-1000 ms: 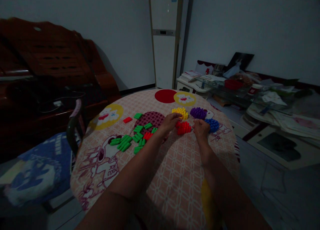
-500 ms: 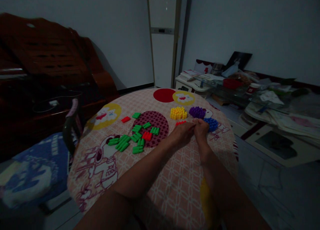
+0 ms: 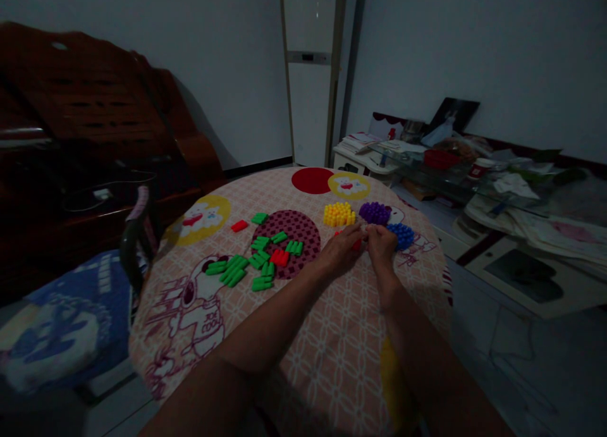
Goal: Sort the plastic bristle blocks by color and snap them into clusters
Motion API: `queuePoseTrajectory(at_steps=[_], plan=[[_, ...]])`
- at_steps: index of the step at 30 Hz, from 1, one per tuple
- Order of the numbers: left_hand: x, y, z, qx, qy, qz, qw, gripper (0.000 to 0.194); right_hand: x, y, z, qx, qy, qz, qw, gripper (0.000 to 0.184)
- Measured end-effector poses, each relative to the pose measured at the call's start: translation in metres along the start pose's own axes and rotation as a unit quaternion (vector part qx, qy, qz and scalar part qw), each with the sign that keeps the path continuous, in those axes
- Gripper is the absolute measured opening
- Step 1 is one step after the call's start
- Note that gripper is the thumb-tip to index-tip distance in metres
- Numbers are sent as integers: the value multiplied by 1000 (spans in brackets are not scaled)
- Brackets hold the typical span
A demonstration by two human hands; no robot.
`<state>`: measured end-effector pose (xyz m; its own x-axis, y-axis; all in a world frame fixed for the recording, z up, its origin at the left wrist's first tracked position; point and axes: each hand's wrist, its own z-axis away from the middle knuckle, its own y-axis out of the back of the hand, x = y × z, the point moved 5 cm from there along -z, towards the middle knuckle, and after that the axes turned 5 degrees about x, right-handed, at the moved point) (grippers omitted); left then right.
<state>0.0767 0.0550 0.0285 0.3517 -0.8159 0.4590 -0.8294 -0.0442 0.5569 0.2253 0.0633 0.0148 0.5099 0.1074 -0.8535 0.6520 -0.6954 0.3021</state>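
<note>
Both my hands are close together over red plastic building blocks on the right part of the round table. My left hand curls over the red blocks, its fingers around them and partly covering them. Almost touching it, my right hand is closed in a pinch; whatever sits between its fingertips is hidden. Just beyond the hands stand a cluster of yellow blocks and a cluster of purple blocks. Blue blocks sit right beside my right hand.
Loose green blocks and a few red blocks lie scattered left of centre on the patterned tablecloth. A chair stands at the table's left. Behind on the right is a cluttered glass-topped cabinet.
My left hand has drawn slightly apart from the right, and its fingers have spread over the red blocks. The right hand stays nearly in place. The scattered blocks look unmoved.
</note>
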Motion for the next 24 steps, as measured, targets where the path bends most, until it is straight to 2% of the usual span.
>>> queuePoseTrajectory(at_steps=[4,9,12,14,15,16,17,20,22,24], plan=[[-7,1,3,4,17,-15,1000,47,6,-2,-1,-4,-4,2,1000,36],[-12,7,-1,-27,27,-21,999,56,15,-4,-2,-2,-18,4,1000,35],[-16,34,-14,-18,42,-46,998,52,18,-5,-1,-6,-23,-3,1000,35],[-26,67,-21,-7,93,-98,991,45,19,-6,-1,-10,-31,-7,999,36],[-33,85,-21,-21,137,-136,981,41,18,-5,0,-11,-33,-7,999,36],[-42,103,-20,-60,190,-178,964,36,18,-5,0,-9,-34,-7,999,35],[-52,119,-15,-123,245,-213,938,29,17,-5,0,-7,-33,-7,999,34],[-75,158,8,-278,348,-248,860,18,15,-5,-1,-3,-27,-2,1000,32],[-85,168,23,-336,396,-216,827,15,14,-5,-2,-1,-27,1,1000,32],[-88,167,32,-364,411,-191,814,14,14,-5,-2,0,-30,0,1000,32]])
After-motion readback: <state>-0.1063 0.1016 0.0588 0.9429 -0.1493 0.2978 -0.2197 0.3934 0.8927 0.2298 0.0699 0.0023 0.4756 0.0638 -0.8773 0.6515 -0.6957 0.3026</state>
